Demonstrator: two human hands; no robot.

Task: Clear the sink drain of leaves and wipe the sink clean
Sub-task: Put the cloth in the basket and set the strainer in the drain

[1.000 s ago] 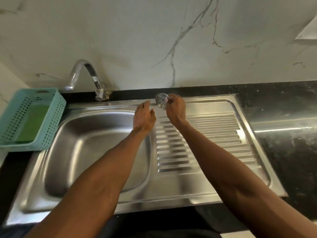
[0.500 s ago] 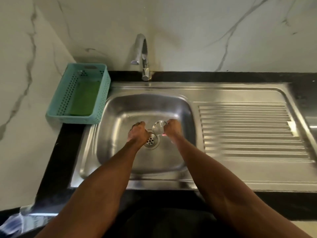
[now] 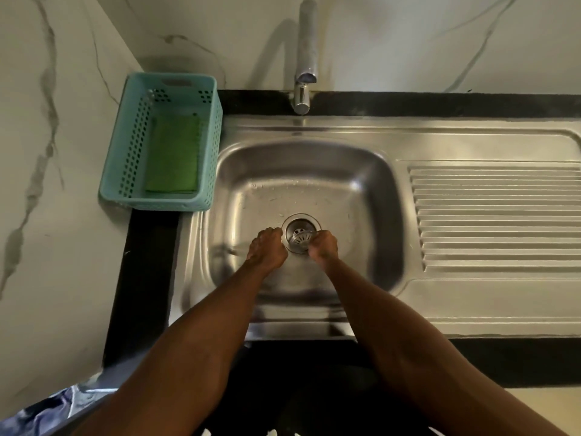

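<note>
At the far left of the worktop (image 3: 147, 278), against the marble wall, a teal perforated basket (image 3: 132, 146) holds a flat green scouring cloth (image 3: 173, 155), untouched and well apart from both hands. Right of it lies the steel sink basin (image 3: 355, 190), wet with scattered droplets, the tap (image 3: 306, 55) rising at its far edge. No leaves show in the basin. Low in the bowl, the left hand (image 3: 267, 250) rests with fingers curled loosely and nothing in its grasp, touching the left rim of the drain opening (image 3: 300, 220). Just right of it, the right hand (image 3: 323, 248) pinches the round strainer (image 3: 301, 239), which sits tilted over the near half of the drain, not yet seated flat. Seating it probably calls for a short push away and down; the right hand is nearer. Rightmost runs the ribbed drainboard (image 3: 496, 215), bare.
</note>
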